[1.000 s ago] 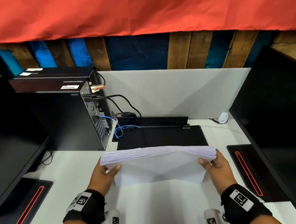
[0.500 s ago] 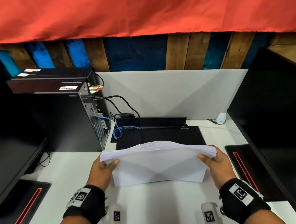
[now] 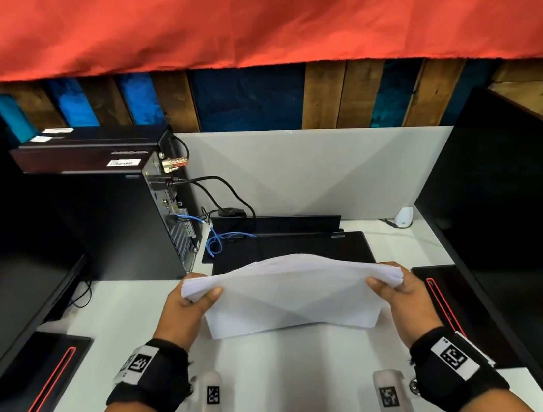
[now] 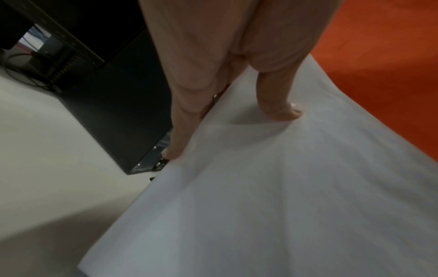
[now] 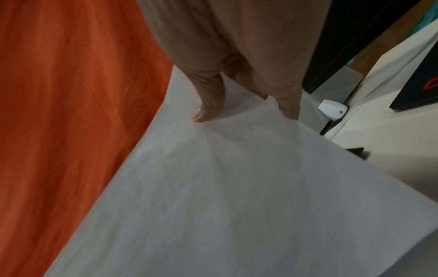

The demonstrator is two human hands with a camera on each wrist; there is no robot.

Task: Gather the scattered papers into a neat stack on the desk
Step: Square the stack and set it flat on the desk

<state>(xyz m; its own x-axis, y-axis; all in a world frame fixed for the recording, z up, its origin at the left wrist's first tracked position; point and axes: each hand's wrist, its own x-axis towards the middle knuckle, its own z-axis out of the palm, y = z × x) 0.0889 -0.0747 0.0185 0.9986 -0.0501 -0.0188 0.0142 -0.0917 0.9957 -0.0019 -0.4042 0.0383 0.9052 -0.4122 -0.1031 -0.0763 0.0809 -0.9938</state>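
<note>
A thick stack of white papers (image 3: 292, 293) stands on its long edge on the white desk (image 3: 285, 376), its top bowed upward in the middle. My left hand (image 3: 186, 307) pinches the stack's upper left corner, thumb on the near face. My right hand (image 3: 399, 284) pinches the upper right corner the same way. In the left wrist view the thumb presses the papers (image 4: 284, 187) while the fingers lie behind the edge. The right wrist view shows the papers (image 5: 237, 187) held between thumb and fingers likewise.
A black computer tower (image 3: 118, 205) with cables stands at the back left. A black laptop (image 3: 289, 248) lies just behind the papers. Dark monitors (image 3: 519, 207) flank the desk, each with a black red-striped base (image 3: 441, 301). A white partition (image 3: 310, 173) closes the back.
The stack's top edge has gone from flat to arched upward as both hands drew slightly closer together. The grips at the two corners are unchanged.
</note>
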